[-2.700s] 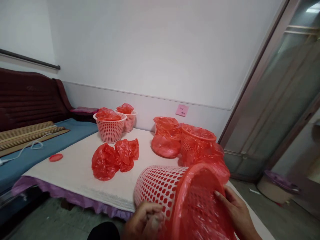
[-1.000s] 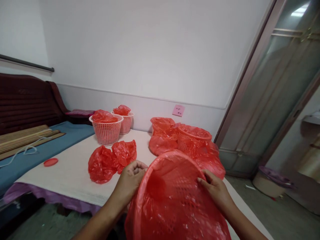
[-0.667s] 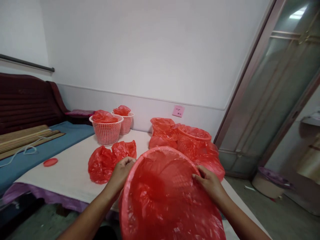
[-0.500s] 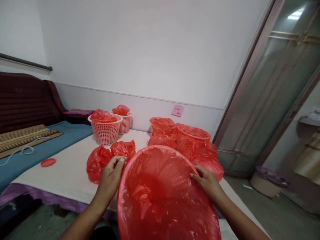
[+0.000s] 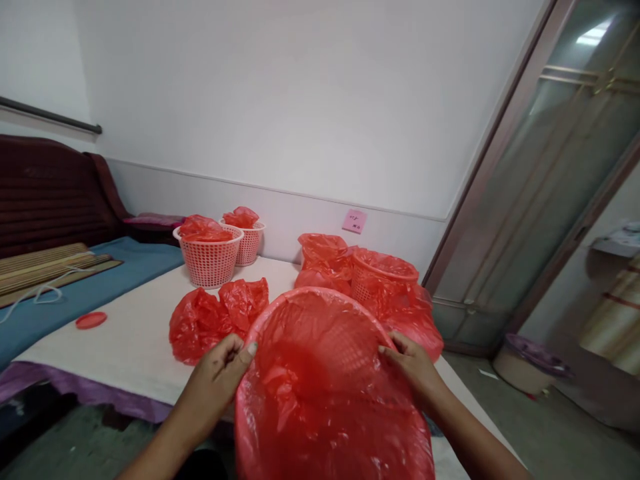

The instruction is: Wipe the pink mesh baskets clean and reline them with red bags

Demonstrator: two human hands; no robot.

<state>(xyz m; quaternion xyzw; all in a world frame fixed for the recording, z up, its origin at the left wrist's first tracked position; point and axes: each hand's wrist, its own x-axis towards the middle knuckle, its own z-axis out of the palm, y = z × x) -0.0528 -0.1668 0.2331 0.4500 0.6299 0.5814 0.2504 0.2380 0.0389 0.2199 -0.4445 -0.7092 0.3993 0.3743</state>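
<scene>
A basket [image 5: 345, 327] lined with a red plastic bag is tilted toward me, its mouth facing up at the camera. The red bag [image 5: 320, 413] is folded out over the rim and covers the inside. My left hand [image 5: 217, 373] is closed at the rim's left side, thumb on top and fingertips partly hidden. On the opposite side, my right hand [image 5: 413, 367] grips the rim with its thumb over the edge. Just beyond my left hand lies a crumpled red plastic bag [image 5: 200, 323]. Behind my right hand stands another bagged basket [image 5: 385, 280].
Two pale basket-like bins, a near one [image 5: 209, 260] and a far one [image 5: 250, 245], hold red bags on the bed's white sheet [image 5: 125, 353]. A red disc [image 5: 91, 320] lies at left. A lined bin [image 5: 525, 367] stands on the floor near the sliding door [image 5: 520, 200].
My left hand has slid slightly down along the rim, and its thumb now lies on the rim. The right hand keeps its hold. The view has shifted slightly.
</scene>
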